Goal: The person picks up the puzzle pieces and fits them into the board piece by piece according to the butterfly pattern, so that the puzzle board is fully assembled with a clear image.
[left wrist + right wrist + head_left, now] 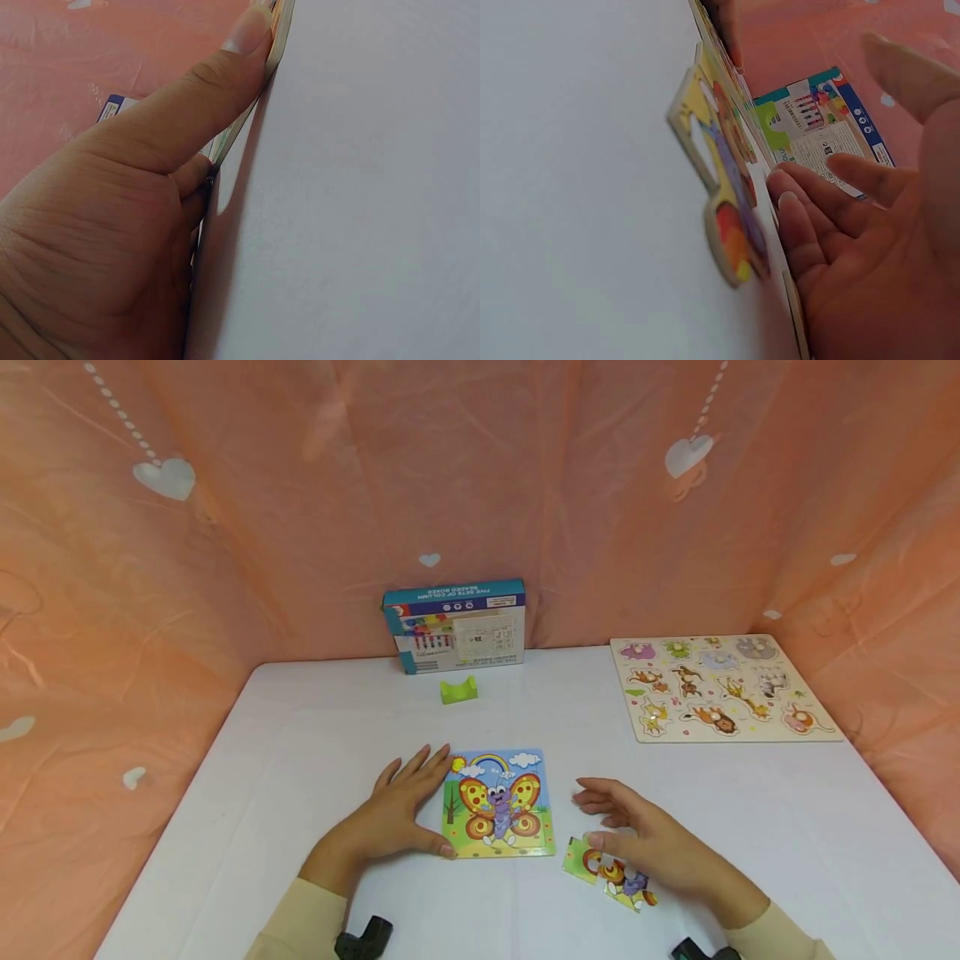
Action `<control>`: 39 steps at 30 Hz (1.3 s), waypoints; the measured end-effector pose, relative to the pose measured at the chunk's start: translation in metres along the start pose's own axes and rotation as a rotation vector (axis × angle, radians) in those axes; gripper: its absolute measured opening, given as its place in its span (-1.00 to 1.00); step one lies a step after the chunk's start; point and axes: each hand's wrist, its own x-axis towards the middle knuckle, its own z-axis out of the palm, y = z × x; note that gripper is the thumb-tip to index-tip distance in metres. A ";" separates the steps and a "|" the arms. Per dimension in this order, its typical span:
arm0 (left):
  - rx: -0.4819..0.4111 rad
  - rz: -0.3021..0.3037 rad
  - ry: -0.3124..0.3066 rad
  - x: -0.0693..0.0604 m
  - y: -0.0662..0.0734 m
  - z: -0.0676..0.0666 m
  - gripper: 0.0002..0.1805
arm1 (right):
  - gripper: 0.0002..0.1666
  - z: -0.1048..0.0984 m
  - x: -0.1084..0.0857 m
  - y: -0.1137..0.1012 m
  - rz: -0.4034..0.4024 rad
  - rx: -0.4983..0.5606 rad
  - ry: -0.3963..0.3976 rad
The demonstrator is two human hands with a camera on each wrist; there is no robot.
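Note:
A square butterfly puzzle [498,806] lies flat on the white table. Along its left side rests my left hand [401,814], fingers stretched toward the upper corner and thumb on the lower corner; the left wrist view shows that thumb [225,82] against the board's edge. My right hand [648,835] is right of the puzzle, fingers loosely bent and nothing held. Beside and partly under it lie loose puzzle pieces: a green one [579,860] and another with purple and yellow parts [628,887], also seen in the right wrist view as a picture piece [724,161].
A blue and white box [487,635] stands at the back, a small lime-green curved block [459,690] in front of it. At the back right lies a wooden animal puzzle board [727,693]. Pink cloth [480,468] with white hearts hangs behind and at the sides.

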 end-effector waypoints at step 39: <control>-0.004 -0.012 -0.003 0.000 0.002 0.000 0.42 | -0.71 0.026 0.004 -0.011 0.005 -0.064 0.076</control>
